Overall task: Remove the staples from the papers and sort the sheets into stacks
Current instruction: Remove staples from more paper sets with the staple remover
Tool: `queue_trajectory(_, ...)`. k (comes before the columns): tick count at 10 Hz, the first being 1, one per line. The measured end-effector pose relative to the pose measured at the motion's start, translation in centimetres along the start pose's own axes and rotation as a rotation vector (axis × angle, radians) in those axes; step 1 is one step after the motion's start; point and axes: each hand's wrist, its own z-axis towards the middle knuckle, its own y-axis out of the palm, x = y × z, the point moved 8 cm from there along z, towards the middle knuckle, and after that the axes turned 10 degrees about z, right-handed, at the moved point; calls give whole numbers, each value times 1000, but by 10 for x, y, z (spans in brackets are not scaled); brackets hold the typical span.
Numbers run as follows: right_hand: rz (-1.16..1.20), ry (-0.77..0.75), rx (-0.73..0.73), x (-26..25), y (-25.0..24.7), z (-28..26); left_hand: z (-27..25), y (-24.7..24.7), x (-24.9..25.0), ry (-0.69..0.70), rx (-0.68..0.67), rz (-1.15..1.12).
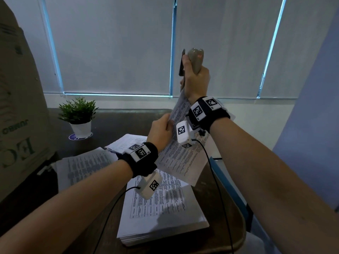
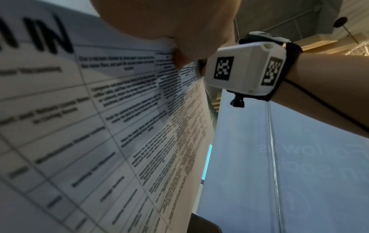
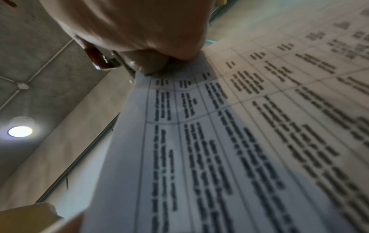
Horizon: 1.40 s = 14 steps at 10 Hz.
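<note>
A white printed paper sheet with table text hangs tilted in the air above a dark table. The left hand pinches its left edge, fingers curled around the paper. The right hand, raised high at the sheet's top corner, is closed around a grey plastic staple remover there. Below, near the viewer, lies a thick stack of white printed pages; two more paper piles lie left and farther back. At far left, a small white pot holds a green leafy plant.
</note>
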Motion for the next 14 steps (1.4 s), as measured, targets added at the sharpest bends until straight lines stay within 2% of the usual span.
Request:
queue_trajectory(1, -8, 18, -14, 5, 3, -1, -3, 1, -3, 14, 7, -11)
queue_trajectory(2, -5, 1, -40, 3, 7, -4, -2, 5, -8, 10, -76, -11)
queue_trajectory(3, -54, 18, -83, 14, 12, -10, -4, 14, -43, -162, -222, 21)
queue_trajectory(4, -54, 91, 6, 40, 2, -23, -8, -6, -116, -500, -81, -26)
queue_trajectory(5, 109, 405, 134, 102, -18, -65, -20, -20, -180, -741, -160, 74)
queue_trajectory(6, 164, 830, 139, 184, -27, -132, -26, -29, -230, -865, -172, 53)
queue_trajectory(7, 295, 1052, 130, 227, -24, -185, -21, -31, -236, -893, -111, -104)
queue_trajectory(8, 299, 1186, 72, 242, -28, -222, -4, -36, -224, -786, -108, -6)
queue_trajectory(9, 230, 1246, -49, 245, -34, -236, 2, -26, -231, -832, -6, -377)
queue_trajectory(10, 289, 1252, 21, 247, -41, -236, -21, -14, -231, -891, -276, 12)
queue_trajectory(11, 291, 1258, 16, 256, -47, -238, -47, 9, -218, -806, -547, 307)
queue_trajectory(12, 292, 1233, -26, 257, -49, -238, -62, 28, -214, -731, -657, 493)
queue_trajectory(13, 320, 1228, -34, 255, -47, -237, -64, 31, -211, -666, -640, 599)
queue_trajectory(14, 325, 1229, -33, 255, -47, -237, -61, 32, -213, -600, -596, 606)
